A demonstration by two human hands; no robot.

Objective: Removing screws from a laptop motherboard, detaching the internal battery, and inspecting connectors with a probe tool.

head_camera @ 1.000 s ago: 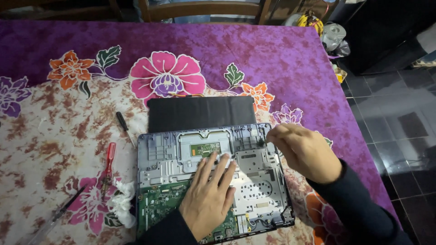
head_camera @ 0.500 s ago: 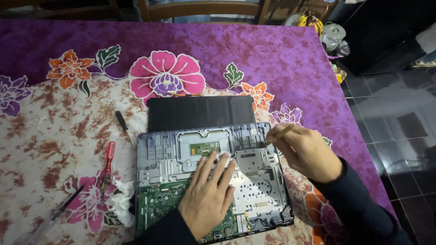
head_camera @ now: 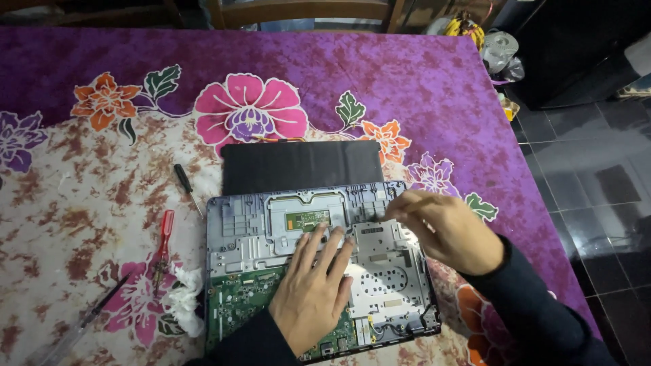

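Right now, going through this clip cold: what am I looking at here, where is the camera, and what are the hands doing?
The view comes from a camera worn on a person's head, looking down at their own two bare hands. There is no machine. On a table covered by a purple flowered cloth lies an opened laptop with its inner metal frame and green circuit board exposed; a flat black panel lies just behind it. The left hand rests flat on the middle of the laptop. The right hand is pinched at the upper right part of the frame; whether it grips some small part is too small to tell. To the left lie a black-handled screwdriver, a red-handled tool, a wad of white tissue and a thin clear-handled tool.
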